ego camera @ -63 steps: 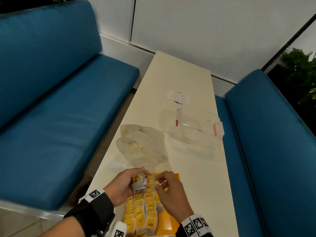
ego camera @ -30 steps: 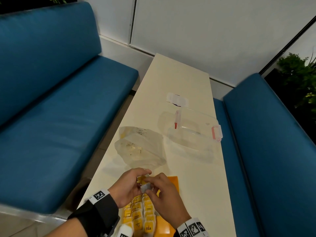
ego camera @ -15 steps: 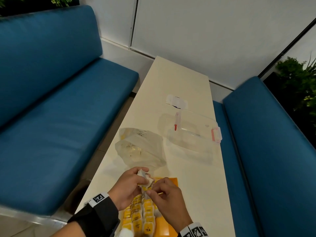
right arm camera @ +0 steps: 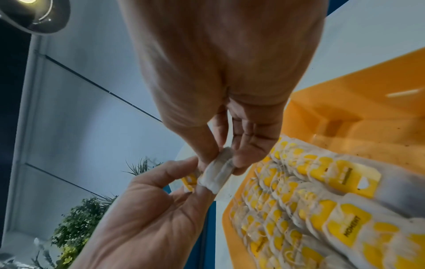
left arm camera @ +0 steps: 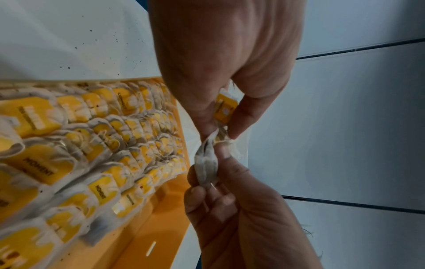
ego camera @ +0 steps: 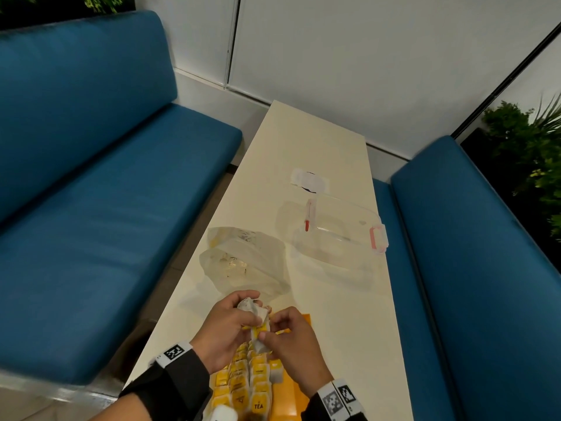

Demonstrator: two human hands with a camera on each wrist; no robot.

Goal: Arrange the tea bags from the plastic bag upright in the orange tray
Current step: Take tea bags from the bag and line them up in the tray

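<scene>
Both hands have lifted off the rows, and now the left hand (ego camera: 227,325) clutches a small bunch while the right hand (ego camera: 292,344) pinches one tea bag (ego camera: 260,340) free above the orange tray (ego camera: 304,319), next needing an upright slot at the far end.

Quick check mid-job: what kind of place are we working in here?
Probably a booth-style seating nook, such as a café or office break area: a long narrow cream table runs between two blue cushioned benches, against white wall panels, with potted greenery to the right.
</scene>
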